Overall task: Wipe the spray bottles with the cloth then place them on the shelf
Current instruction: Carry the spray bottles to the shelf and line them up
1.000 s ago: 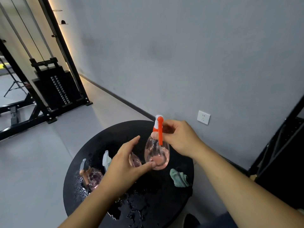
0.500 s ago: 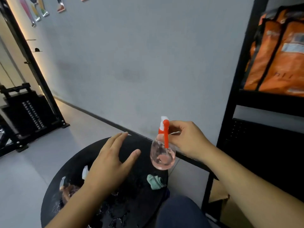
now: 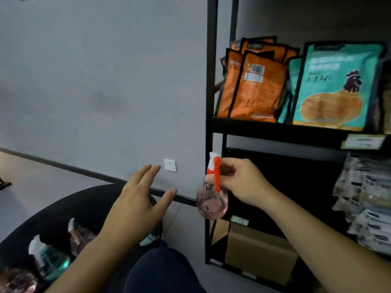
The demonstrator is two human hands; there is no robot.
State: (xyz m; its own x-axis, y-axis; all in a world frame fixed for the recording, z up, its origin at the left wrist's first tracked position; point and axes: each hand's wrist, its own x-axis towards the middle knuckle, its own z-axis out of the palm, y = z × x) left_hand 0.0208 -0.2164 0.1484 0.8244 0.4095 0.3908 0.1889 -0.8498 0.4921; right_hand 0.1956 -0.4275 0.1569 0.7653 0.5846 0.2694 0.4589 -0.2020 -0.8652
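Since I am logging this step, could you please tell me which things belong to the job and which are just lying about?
Job: pink spray bottle in right hand; black shelf; bottles on table; left hand.
Lying about: orange bags; teal bag; cardboard box; wall socket.

Cloth (image 3: 150, 237) mostly hidden behind left hand (image 3: 135, 205), near-left bottle (image 3: 18, 280) cut by frame edge, right shelf (image 3: 275, 132) packets (image 3: 368, 208) blurred, perhaps bagged goods
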